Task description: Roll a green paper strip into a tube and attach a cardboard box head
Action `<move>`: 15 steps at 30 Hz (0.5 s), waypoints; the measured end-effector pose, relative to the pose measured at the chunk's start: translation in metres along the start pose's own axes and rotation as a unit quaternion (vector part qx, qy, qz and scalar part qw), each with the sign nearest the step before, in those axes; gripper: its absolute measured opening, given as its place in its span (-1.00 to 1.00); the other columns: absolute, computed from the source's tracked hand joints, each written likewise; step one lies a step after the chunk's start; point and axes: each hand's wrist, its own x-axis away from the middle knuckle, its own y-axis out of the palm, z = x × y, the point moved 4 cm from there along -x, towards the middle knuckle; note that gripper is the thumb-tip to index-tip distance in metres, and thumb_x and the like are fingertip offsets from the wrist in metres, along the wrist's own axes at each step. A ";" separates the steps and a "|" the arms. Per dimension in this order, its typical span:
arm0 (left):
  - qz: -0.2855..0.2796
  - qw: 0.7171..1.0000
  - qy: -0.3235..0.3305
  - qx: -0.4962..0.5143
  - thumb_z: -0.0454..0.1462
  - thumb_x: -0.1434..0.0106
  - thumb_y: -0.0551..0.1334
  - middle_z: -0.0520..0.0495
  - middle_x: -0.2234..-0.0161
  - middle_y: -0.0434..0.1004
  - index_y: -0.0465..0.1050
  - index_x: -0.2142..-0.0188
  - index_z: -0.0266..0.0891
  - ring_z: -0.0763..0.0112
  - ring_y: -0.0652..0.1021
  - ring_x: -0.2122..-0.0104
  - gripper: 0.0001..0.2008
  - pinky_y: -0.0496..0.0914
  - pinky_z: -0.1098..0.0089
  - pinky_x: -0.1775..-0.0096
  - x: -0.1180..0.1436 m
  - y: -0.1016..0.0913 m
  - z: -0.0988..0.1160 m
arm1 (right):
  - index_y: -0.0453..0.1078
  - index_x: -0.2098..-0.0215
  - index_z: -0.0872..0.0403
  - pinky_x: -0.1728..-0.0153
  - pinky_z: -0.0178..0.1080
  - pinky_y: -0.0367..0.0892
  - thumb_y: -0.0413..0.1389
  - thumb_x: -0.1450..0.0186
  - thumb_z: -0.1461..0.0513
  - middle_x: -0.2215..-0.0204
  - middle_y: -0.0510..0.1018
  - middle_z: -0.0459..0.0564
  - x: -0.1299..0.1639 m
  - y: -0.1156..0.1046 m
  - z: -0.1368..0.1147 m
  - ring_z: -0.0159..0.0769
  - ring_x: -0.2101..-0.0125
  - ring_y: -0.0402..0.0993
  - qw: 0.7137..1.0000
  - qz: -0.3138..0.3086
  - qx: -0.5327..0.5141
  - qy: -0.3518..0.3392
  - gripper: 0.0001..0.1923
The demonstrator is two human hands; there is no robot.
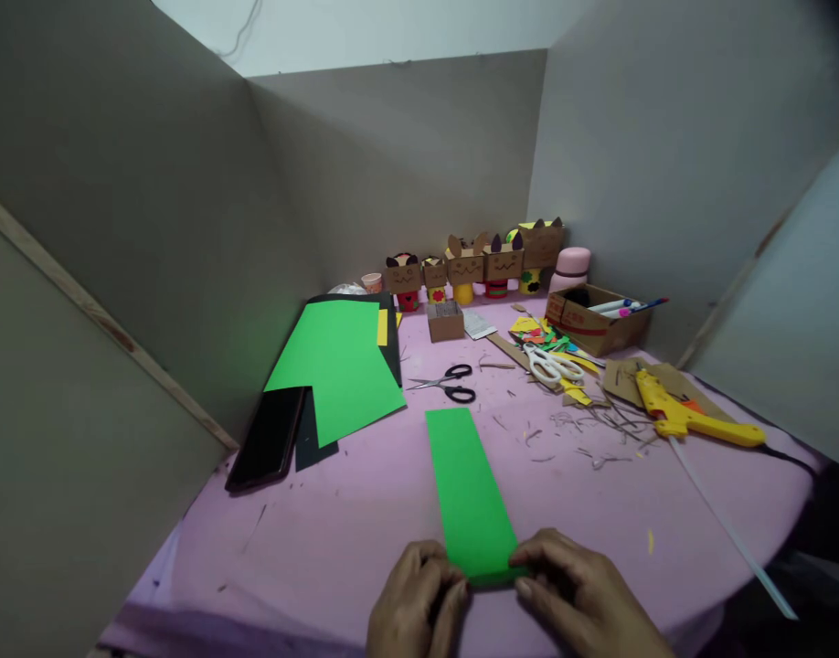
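Observation:
A long strip of green paper lies on the pink-covered table, running away from me. Its near end is turned up in a narrow fold or roll. My left hand pinches the left corner of that near end with thumb and fingers. On the right corner, my right hand grips the same edge between thumb and forefinger. Beyond the strip's far end rest black-handled scissors, slightly open. To the left, larger sheets of green paper lie over black sheets.
A phone lies at left. At right are a yellow glue gun with a long glue stick, white scissors, paper scraps and a cardboard box of pens. Cardboard-headed figures and a small box stand at the back, between grey partitions.

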 end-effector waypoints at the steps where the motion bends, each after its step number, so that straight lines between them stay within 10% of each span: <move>1: 0.001 0.999 0.026 -0.037 -0.22 -0.27 0.07 -0.07 0.35 0.41 0.42 0.39 -0.17 0.33 0.45 0.32 -0.81 0.30 0.38 0.29 0.000 0.000 0.000 | 0.41 0.35 0.09 0.41 -0.27 0.29 0.00 -0.25 0.20 0.46 0.44 -0.03 -0.001 0.000 -0.003 -0.28 0.44 0.40 0.999 -0.003 0.039 -0.021 -0.83; 15: -0.019 0.956 0.179 -0.230 -0.35 -0.18 0.20 -0.03 0.38 0.49 0.47 0.29 -0.10 0.31 0.43 0.36 -0.87 0.26 0.30 0.33 0.003 -0.006 0.009 | 0.42 0.37 0.00 0.38 -0.32 0.35 -0.03 -0.24 0.37 0.38 0.40 -0.05 0.000 0.001 -0.012 -0.32 0.38 0.47 0.975 -0.045 0.207 -0.064 -0.78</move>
